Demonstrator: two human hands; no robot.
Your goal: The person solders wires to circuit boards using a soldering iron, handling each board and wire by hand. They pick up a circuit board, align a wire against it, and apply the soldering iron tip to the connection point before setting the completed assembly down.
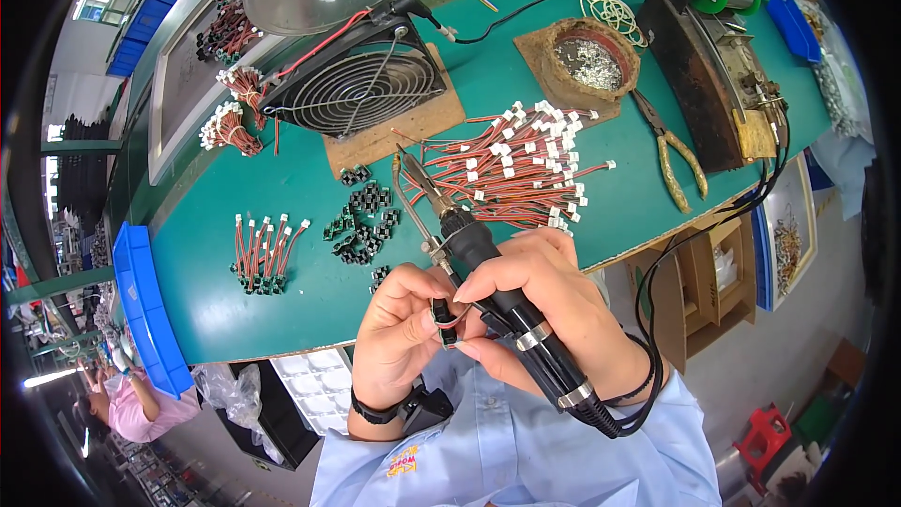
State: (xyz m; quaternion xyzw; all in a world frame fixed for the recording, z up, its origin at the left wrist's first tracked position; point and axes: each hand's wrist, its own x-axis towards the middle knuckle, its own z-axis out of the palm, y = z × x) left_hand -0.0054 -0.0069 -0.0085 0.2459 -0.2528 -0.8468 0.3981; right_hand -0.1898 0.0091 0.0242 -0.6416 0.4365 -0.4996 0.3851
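A worker's right hand is wrapped around the black handle of a soldering iron, its tip pointing away over the near edge of a green desk, while the left hand pinches a small black component between thumb and fingertips just beside the iron's handle, off the near edge of the desk and above the worker's light blue shirt. A black cord loops from the iron past the right wrist. On the desk beyond the hands, a heap of red wire leads with white connectors lies at the middle, and a scatter of small black parts sits to its left. Nearer the left end, a row of finished red leads stands close to the near edge. A black fan rests on a cardboard sheet toward the far edge, a round solder dross pot to its right, and yellow-handled pliers lie near the right end. A blue bin hangs off the left end.
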